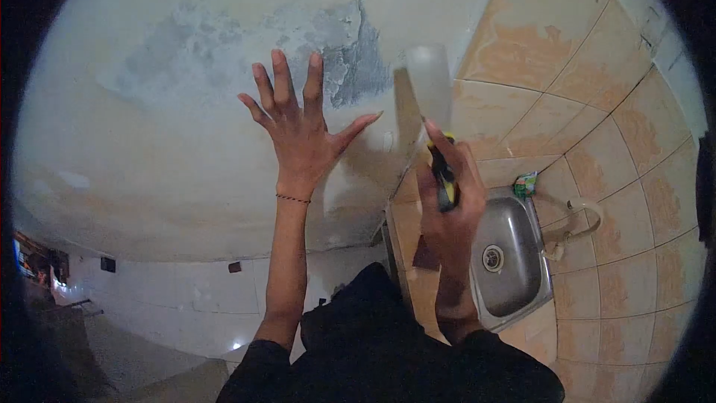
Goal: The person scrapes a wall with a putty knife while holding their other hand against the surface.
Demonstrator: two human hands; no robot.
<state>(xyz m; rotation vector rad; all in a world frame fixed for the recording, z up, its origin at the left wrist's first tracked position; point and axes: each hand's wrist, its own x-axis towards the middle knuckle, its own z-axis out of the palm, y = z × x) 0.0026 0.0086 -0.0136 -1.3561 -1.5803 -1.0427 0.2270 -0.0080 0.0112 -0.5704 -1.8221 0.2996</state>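
Note:
My left hand (300,130) lies against the pale wall (149,149) with its fingers spread, holding nothing. Just above and beside its fingertips is a damaged patch (358,52) of grey surface with flaking paint. In my right hand (456,190) is a scraper (447,179) with a black and yellow handle, its fingers wrapped round the handle. The blade of the scraper points up, right of the damaged patch, and looks blurred. Whether the blade touches the wall cannot be made out.
A steel sink (511,261) with a faucet (585,216) is set in the tiled counter at the right. A small green packet (525,184) stands by its rim. Orange-patterned tiles (537,37) cover the adjoining wall. White floor tiles (186,291) show below left.

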